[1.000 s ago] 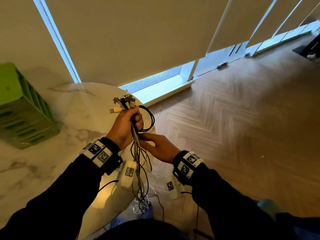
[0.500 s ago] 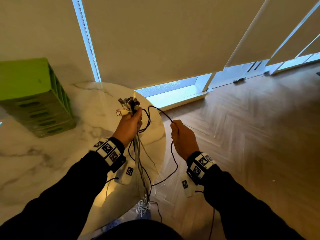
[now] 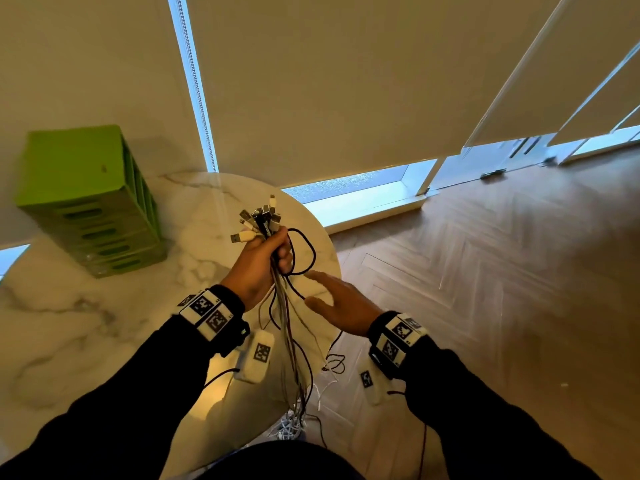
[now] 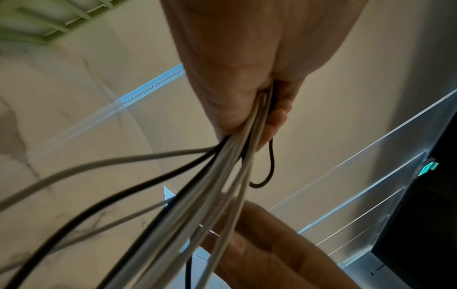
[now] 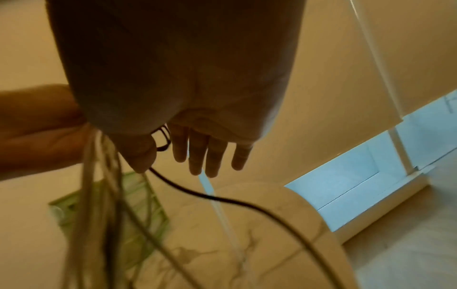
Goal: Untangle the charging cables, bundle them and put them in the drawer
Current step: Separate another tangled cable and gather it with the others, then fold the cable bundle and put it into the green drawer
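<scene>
Since half a second ago the right hand (image 3: 341, 306) has let go of the black cable it was pulling out to the side and dropped lower, closer to the bundle.

Head view: left hand (image 3: 258, 268) clenched around the charging cables (image 3: 289, 341), held in the air over the round table's (image 3: 104, 323) right edge. Plug ends (image 3: 258, 220) fan out above the fist; the strands hang below it past the table edge toward the wooden floor (image 3: 485, 289). A black loop (image 3: 304, 251) sticks out on the fist's right side. Right hand released, fingers straight, just right of the hanging strands; contact cannot be told. Green drawer unit (image 3: 93, 199) stands at the table's far left edge.

Left wrist view: cables (image 4: 222, 185) leave the closed fist (image 4: 247, 78) between palm and curled fingers (image 4: 277, 117); pale and black strands spread downward. Right hand (image 4: 272, 244) blurred beneath.

Right wrist view: fingers (image 5: 212, 152) extended, holding nothing; a black cable (image 5: 222, 199) passes close under the thumb tip. Bundle (image 5: 99, 195) at left, blurred.
</scene>
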`<action>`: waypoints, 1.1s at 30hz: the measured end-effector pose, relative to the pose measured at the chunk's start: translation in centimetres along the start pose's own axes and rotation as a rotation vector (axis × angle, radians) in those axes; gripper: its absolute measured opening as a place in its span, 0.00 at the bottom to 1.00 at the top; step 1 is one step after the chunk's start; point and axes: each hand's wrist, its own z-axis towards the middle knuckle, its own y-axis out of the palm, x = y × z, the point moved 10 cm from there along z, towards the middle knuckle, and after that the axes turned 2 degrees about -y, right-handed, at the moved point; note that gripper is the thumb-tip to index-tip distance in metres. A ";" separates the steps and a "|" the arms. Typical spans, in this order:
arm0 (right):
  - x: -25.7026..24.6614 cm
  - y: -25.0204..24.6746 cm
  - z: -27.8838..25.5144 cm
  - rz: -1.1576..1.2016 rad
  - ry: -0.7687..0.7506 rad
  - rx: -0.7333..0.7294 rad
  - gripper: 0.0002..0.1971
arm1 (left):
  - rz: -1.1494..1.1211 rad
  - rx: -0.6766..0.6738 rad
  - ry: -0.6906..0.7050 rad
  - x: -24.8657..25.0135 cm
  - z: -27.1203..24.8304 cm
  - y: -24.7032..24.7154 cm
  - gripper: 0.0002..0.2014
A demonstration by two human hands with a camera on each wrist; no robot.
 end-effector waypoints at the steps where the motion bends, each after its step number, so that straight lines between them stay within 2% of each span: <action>1: -0.9 0.6 0.5 0.050 -0.010 -0.008 0.25 | -0.001 0.009 0.002 0.0 0.1 -0.2 0.16; 4: -3.5 0.7 1.4 0.075 -0.069 0.051 0.15 | 0.023 0.055 0.023 0.3 0.3 -1.1 0.16; 8: -5.0 -1.4 1.3 0.074 -0.164 0.200 0.12 | 0.142 0.244 0.081 1.1 1.0 -4.3 0.17; 11: -3.7 -4.4 1.2 0.190 -0.034 0.345 0.13 | 0.112 0.294 0.069 1.0 1.3 -5.8 0.17; 13: -0.5 -6.3 1.2 0.109 0.101 0.426 0.11 | 0.009 0.246 0.063 0.9 1.4 -5.5 0.16; 14: 1.8 -6.4 1.4 -0.021 0.199 0.367 0.10 | -0.039 0.212 0.056 0.9 1.5 -5.1 0.16; 16: 6.9 -4.2 0.9 -0.305 0.467 0.057 0.06 | -0.093 0.142 0.034 0.8 1.5 -4.4 0.16; 17: 9.0 -3.0 -0.2 -0.392 0.592 -0.098 0.09 | -0.107 0.108 0.020 0.7 1.5 -4.0 0.15; 18: 10.1 -2.0 -1.3 -0.434 0.663 -0.207 0.18 | -0.120 0.074 0.003 0.6 1.4 -3.6 0.15; 19: 9.9 -1.3 -1.4 -0.422 0.631 -0.237 0.26 | -0.130 0.044 -0.012 0.6 1.3 -3.1 0.15; 20: 8.2 -0.9 -0.7 -0.368 0.504 -0.203 0.31 | -0.138 0.020 -0.025 0.6 1.2 -2.7 0.15; 21: 5.4 -0.7 0.1 -0.287 0.332 -0.159 0.33 | -0.146 0.002 -0.034 0.5 1.1 -2.4 0.15; 23: -0.2 0.2 1.0 -0.073 0.050 -0.123 0.30 | -0.149 -0.015 -0.044 0.5 1.1 -2.1 0.16; 24: -2.0 0.5 1.4 0.034 0.007 -0.116 0.26 | -0.142 -0.013 -0.044 0.5 1.2 -2.1 0.16; 27: -4.3 0.9 2.5 0.246 0.059 -0.079 0.15 | -0.095 0.011 -0.033 0.7 1.4 -2.5 0.15; 30: -5.9 0.5 3.2 0.067 -0.037 -0.034 0.11 | -0.029 0.056 0.002 0.8 1.8 -3.0 0.16; 33: -6.8 -1.2 3.4 -0.018 -0.133 0.109 0.12 | 0.051 0.179 0.052 1.1 2.2 -4.3 0.16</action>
